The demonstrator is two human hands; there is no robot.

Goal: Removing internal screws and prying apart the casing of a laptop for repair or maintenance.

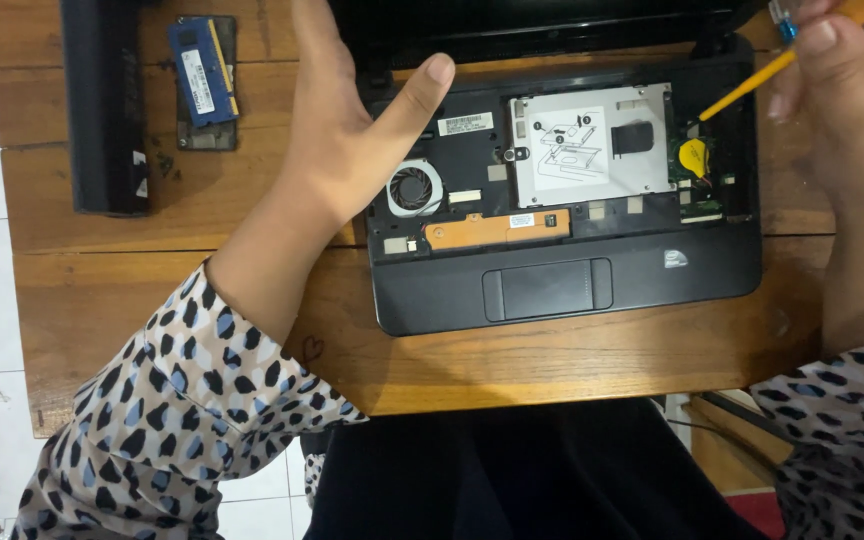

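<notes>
laptop (562,200) lies opened at the table's far edge; my right hand (837,70) grips a yellow tool (747,88), left hand (352,130) released; i judge its tip could slip and scratch the board.

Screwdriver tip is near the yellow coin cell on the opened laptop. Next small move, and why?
Probably lower the screwdriver tip the last bit to the corner by the yellow coin cell. The right hand holds it angled there, seemingly just short, while the left hand lies open on the laptop's left edge.
</notes>
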